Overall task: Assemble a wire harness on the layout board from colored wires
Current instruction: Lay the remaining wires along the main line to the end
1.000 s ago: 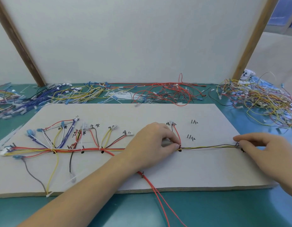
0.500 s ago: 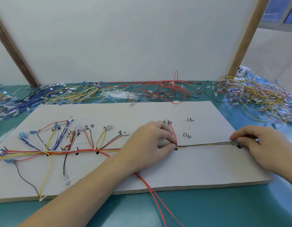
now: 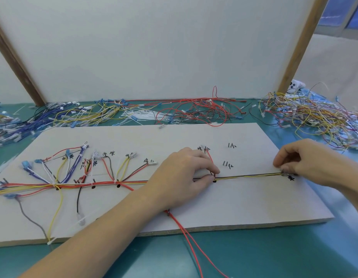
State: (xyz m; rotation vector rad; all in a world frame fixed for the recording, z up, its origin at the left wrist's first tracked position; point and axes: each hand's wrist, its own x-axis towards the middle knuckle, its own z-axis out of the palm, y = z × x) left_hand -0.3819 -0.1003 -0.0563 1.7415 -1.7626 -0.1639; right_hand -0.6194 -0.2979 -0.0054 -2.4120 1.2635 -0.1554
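At the right end of the layout board (image 3: pixel 244 207), the right hand (image 3: pixel 306 163) has lifted its knuckles since a second ago: then it lay low along the wire end, now its fingers arch over and pinch the tip of the yellow-and-black run (image 3: pixel 248 175) at the marked spot near the board's right edge. Whether a terminal sits between those fingertips is hard to tell, as the spot is small and shaded.

Near the board's middle, the left hand (image 3: pixel 184 177) has kept its place, thumb and forefinger pinching the wires just beside the black peg (image 3: pixel 214 180) where the red branch (image 3: pixel 210 161) climbs to the far side. The run between the two hands lies straight and taut along the board, much as it did a second ago.

Judged from this, the stretch from the middle peg to the right end is being tensioned and seated, with the right hand shifting from laying the wire to fixing its end. To the left, the main bundle (image 3: pixel 73 185) with its fanned branches already lies in place. Two long red wires (image 3: pixel 186 235) trail off the near edge, still loose, so routing is not finished. Spare wire piles (image 3: pixel 194 113) wait on the green table (image 3: pixel 254 257) at the far side.
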